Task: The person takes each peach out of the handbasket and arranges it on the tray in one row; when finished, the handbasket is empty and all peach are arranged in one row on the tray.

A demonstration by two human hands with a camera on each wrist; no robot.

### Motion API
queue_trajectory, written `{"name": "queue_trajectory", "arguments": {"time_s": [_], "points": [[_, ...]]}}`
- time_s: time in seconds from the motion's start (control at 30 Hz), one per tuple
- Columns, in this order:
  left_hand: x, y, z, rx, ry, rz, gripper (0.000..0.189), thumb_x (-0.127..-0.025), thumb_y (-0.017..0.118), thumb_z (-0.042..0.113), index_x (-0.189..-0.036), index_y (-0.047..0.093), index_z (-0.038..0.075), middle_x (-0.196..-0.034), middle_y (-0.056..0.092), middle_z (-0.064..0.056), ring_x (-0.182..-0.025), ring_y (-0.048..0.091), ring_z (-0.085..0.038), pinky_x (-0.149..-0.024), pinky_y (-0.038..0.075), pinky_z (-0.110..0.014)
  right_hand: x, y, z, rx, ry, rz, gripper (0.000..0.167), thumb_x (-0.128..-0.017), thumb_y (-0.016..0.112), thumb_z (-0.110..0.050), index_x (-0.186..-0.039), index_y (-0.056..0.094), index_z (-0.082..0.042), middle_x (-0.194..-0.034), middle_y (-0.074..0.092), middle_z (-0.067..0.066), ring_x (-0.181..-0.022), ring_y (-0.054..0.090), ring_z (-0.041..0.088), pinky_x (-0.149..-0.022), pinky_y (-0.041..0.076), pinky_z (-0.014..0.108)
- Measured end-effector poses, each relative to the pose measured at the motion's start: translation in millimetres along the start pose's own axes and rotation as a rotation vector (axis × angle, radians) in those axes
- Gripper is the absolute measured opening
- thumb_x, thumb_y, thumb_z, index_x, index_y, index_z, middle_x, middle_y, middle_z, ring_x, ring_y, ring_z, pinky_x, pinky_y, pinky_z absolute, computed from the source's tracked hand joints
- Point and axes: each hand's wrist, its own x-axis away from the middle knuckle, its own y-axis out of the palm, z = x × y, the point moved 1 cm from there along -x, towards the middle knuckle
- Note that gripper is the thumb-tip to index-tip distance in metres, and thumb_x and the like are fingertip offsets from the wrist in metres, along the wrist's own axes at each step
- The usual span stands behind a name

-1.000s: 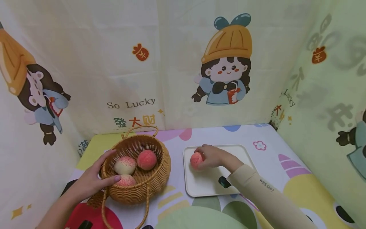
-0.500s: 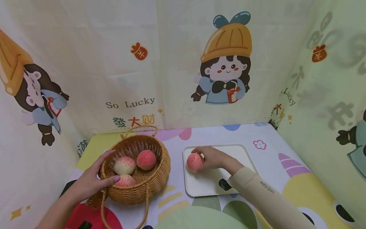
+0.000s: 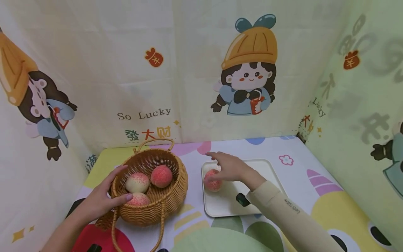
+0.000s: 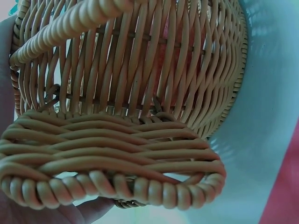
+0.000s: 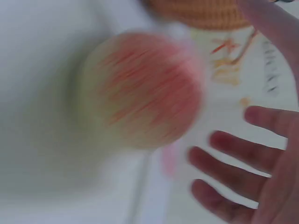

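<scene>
A round wicker basket stands at the left of the table, with peaches inside: a pale speckled one, another near the front rim, and a pinker one. My left hand holds the basket's left rim, its thumb over the edge. In the left wrist view, woven wicker fills most of the picture. On a white tray lies a pink peach. My right hand is spread over it, fingers apart; the right wrist view shows the peach away from the fingers.
A wicker handle hangs at the basket's front, and a second handle rises behind. Printed cloth walls in the back and both sides. A patterned cover lies under everything.
My right hand has let go of the peach, which rests slightly farther left on the tray. Its fingers have spread and lifted. The left hand and the basket have stayed in place.
</scene>
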Motion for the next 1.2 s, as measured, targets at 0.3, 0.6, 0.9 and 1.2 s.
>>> {"name": "queue_trajectory", "arguments": {"time_s": [0.3,0.6,0.9,1.2], "points": [[-0.1,2.5,3.2,0.008,0.005,0.001,0.096,-0.089,0.077,0.034,-0.162,0.016,0.026,-0.161,0.019,-0.029,-0.134,0.031,-0.065,-0.086,0.047,-0.074,-20.9,-23,-70,-0.068,-0.185,0.131,0.097,-0.076,0.072,-0.074,-0.156,0.039,-0.031,-0.149,0.046,-0.006,-0.126,0.054,0.014,-0.096,0.050,0.045],[-1.6,3.7,1.3,0.008,0.020,0.018,0.096,-0.089,0.078,0.033,-0.162,0.017,0.025,-0.161,0.018,-0.028,-0.134,0.029,-0.066,-0.083,0.048,-0.073,-41.0,-15,-112,-0.124,-0.363,0.114,0.091,-0.084,0.076,-0.059,-0.158,0.033,-0.027,-0.159,0.031,0.002,-0.139,0.043,0.020,-0.108,0.043,0.042],[-3.0,2.1,2.2,0.007,0.014,0.005,0.095,-0.090,0.076,0.036,-0.162,0.016,0.027,-0.162,0.018,-0.027,-0.135,0.029,-0.065,-0.085,0.048,-0.072,-60.0,6,-143,-0.138,-0.414,0.003,0.091,-0.089,0.074,-0.053,-0.160,0.029,-0.017,-0.161,0.030,0.003,-0.145,0.031,0.012,-0.115,0.031,0.031],[1.0,2.5,0.3,0.004,-0.007,0.001,0.093,-0.092,0.073,0.036,-0.163,0.013,0.026,-0.162,0.016,-0.029,-0.133,0.032,-0.064,-0.086,0.048,-0.071,-80.6,34,-162,-0.017,-0.293,-0.157,0.094,-0.088,0.071,-0.059,-0.161,0.028,-0.019,-0.161,0.031,-0.001,-0.145,0.031,0.008,-0.112,0.035,0.028]]}}
